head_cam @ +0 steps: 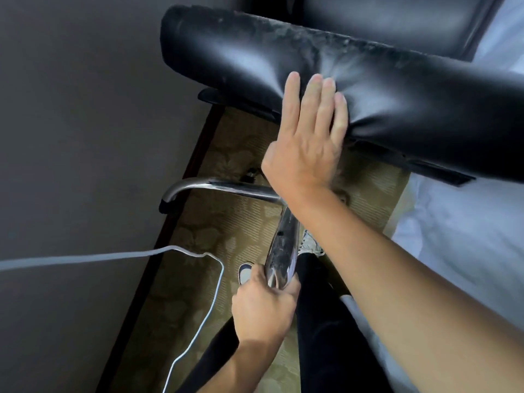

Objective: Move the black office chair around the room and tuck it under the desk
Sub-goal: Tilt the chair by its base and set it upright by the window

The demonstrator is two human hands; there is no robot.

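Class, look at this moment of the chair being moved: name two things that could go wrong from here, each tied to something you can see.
1. A white cable trails across the carpet beside the chair's chrome base leg; a caster could roll onto it or snag it.
2. The left hand grips another chrome leg low down, right by the person's shoe, while the right hand presses flat on the black backrest; a sudden roll might pinch fingers or strike the foot.
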